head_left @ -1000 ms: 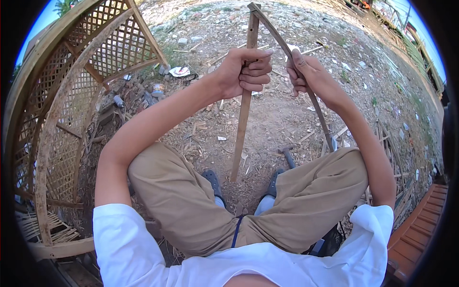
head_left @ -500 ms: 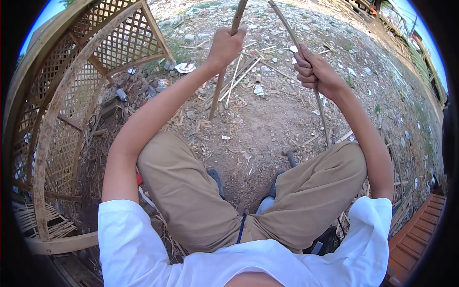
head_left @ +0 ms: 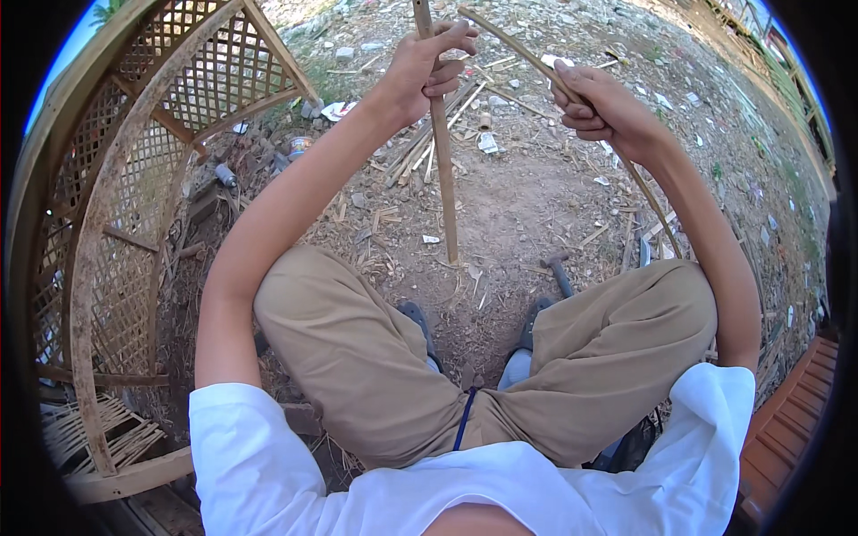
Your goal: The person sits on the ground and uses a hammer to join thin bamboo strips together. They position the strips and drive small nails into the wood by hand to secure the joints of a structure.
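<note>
Two hands (head_left: 416, 79), two strips (head_left: 445, 170) (wooden)

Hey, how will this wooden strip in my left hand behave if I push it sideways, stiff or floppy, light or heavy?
The wooden strip is probably fairly stiff, since it looks nearly straight. It's likely light, being slim and held by your left hand alone. Its dull surface suggests it won't be slippery.

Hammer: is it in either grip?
No, the hammer lies on the ground beside the right shoe, while the left grip and right grip each hold a wooden strip.
</note>
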The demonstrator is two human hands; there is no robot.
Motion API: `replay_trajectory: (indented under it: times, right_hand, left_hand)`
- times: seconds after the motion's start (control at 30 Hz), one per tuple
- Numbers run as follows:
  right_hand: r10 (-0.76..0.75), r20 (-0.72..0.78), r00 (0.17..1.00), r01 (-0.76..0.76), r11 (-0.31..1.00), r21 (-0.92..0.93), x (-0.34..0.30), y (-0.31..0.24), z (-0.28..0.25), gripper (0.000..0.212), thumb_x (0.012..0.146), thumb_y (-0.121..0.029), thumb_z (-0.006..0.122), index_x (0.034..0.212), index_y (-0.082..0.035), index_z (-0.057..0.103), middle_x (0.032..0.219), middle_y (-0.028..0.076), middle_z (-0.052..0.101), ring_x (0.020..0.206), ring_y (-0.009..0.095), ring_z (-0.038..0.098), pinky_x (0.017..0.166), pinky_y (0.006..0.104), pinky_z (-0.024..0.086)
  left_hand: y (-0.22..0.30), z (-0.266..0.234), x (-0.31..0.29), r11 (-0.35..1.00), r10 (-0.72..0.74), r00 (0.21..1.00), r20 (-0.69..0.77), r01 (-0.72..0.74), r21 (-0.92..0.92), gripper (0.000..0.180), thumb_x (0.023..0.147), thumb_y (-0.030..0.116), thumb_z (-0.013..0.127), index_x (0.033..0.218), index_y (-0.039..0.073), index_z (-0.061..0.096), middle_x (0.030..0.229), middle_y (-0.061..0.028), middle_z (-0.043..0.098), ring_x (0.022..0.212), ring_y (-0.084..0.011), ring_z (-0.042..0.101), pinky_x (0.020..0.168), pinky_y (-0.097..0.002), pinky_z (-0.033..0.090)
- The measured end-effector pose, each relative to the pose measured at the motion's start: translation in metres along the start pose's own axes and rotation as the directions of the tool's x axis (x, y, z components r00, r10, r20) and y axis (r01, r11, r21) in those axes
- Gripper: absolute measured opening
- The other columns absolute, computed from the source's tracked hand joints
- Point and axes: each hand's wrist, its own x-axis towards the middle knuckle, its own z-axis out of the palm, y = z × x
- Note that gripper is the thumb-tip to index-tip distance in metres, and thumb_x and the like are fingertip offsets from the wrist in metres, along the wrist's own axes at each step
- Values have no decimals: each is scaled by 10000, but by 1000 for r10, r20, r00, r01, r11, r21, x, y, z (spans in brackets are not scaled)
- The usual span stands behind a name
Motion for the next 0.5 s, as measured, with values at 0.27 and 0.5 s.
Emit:
replay_trajectory:
  times: [0.27, 0.5]
  right_hand:
    - [28, 51, 998, -28, 1000, 6, -5, -3, -1, 517, 1117, -532, 469, 821, -109, 503, 595, -104, 291, 479, 20, 243, 405, 209, 203]
    - [2, 115, 993, -7, 999, 42, -6, 2, -3, 501, 1131, -499, 452, 893, -76, 573, 615, -92, 342, 486, 22, 292, 424, 200, 247]
  left_hand:
    - [2, -7, 9, 988, 136, 979, 154, -123, -90, 293, 1041, 263, 691, 1230, 39, 693, 998, -19, 701, 512, -5, 316, 433, -167, 245]
    - [6, 2, 5, 996, 92, 995, 36, -92, 19, 252, 1063, 287, 668, 1012, 40, 664, 609, 109, 364, 459, -21, 299, 401, -213, 216]
